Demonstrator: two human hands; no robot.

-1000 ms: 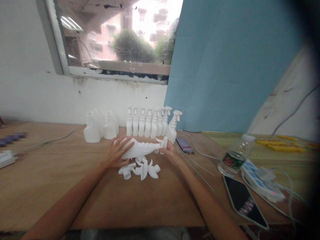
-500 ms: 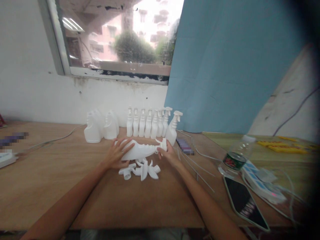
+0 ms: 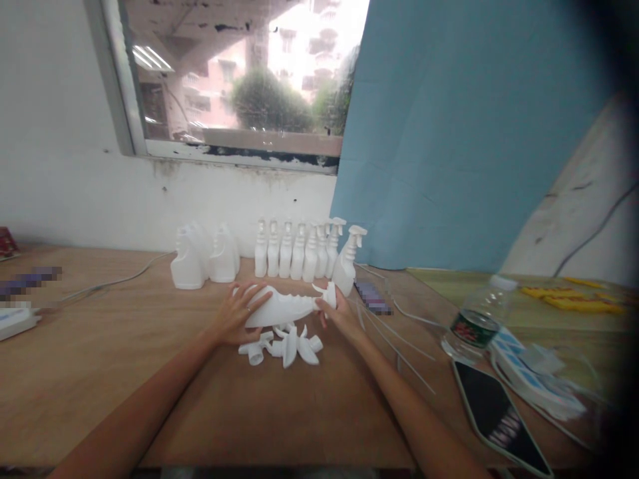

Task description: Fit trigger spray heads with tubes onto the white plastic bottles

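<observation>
The left hand (image 3: 239,313) is wrapped over the broad body of a white bottle (image 3: 282,306), its fingers spread along the upper side and its thumb below; a ring shows on one finger. The bottle lies on its side between the two hands, its base under the left palm and its neck pointing to the right hand (image 3: 345,320); that hand pinches the white spray head (image 3: 330,293) at the bottle's neck, the thumb on the near side, while the far fingers are partly hidden; whether the head is fully seated, I cannot tell.

Just below the hands, on the person's side of the bottle, loose spray heads (image 3: 288,348) lie in a small pile on the wooden table (image 3: 299,432); beyond the hands stands a row of upright bottles (image 3: 298,258) fitted with spray heads, the closest one just past the right hand; beyond the left hand, and farther left, stand upright bottles without heads (image 3: 188,266). To the right of the right hand lies a purple phone (image 3: 370,297); farther right are a clear water bottle (image 3: 472,329), a black-screened phone (image 3: 499,416) and a power strip (image 3: 536,386).
</observation>
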